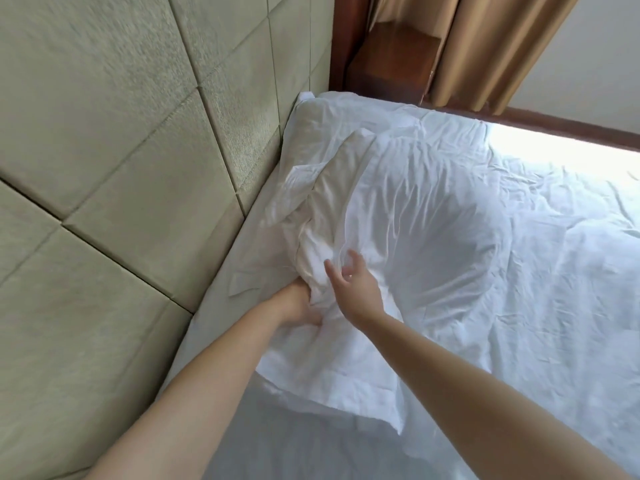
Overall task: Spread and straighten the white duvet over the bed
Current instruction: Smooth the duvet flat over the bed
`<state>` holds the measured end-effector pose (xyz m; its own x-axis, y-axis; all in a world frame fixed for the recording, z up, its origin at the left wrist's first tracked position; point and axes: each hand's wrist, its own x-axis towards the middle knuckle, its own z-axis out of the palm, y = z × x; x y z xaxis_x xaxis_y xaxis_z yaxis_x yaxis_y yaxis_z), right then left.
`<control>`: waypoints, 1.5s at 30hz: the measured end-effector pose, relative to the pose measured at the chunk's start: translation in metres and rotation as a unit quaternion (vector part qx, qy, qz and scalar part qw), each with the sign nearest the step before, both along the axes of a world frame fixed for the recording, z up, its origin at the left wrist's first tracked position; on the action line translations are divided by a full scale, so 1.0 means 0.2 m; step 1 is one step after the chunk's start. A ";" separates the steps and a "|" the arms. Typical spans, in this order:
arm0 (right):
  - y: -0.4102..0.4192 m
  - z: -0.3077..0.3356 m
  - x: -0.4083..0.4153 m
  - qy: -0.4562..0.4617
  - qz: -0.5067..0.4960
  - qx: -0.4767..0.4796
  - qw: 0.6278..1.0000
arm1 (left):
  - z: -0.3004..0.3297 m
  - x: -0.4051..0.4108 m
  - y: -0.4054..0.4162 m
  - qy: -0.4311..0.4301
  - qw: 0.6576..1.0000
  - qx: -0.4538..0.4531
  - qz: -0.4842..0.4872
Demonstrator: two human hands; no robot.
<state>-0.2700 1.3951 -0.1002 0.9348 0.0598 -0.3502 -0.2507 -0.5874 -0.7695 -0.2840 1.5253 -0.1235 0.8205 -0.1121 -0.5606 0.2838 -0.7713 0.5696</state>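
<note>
Up at the head of the bed, against the padded beige headboard panels, I see the crumpled white cotton duvet bunched into a mound over the pillow end and spreading away to the right across the mattress. My left hand is pushed into the bunched edge; its fingers are buried in the folds, so I cannot tell how they lie. My right hand hovers just over the same bunch, fingers spread and loosely bent, the cloth directly beneath their tips. Tan curtains hang beyond.
</note>
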 end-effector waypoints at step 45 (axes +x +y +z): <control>-0.40 0.14 -0.02 -0.006 -0.022 -0.111 0.994 | -0.16 -0.09 -0.05 0.051 0.989 0.048 0.129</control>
